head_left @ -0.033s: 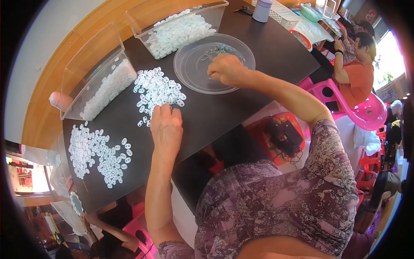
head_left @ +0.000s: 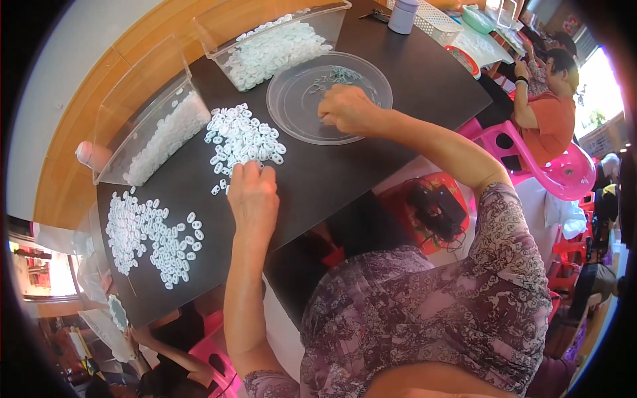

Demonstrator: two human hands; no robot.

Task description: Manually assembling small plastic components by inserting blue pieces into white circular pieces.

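My left hand (head_left: 253, 197) is at the near edge of a pile of small white oval pieces (head_left: 240, 132) with two holes each. Its fingers are bent down and drawn together, and the fingertips are hidden, so what they hold cannot be made out. Over a round clear plastic tray (head_left: 286, 127) my right hand (head_left: 352, 109) is closed in a pinch. Small thin metal bits (head_left: 342, 74) lie in the tray just beyond it. Whatever sits between the right fingertips is hidden or too small to name.
Two clear bins, one at the back (head_left: 282, 56) and one at the left (head_left: 162, 142), hold white pieces. Another pile of ovals (head_left: 149, 232) lies front left. A lilac bottle (head_left: 403, 16) stands far right. A seated person (head_left: 554, 106) is beyond the pink chair (head_left: 564, 159).
My left hand has shifted very slightly toward me. The right hand has barely moved over the tray, and the piles look the same.
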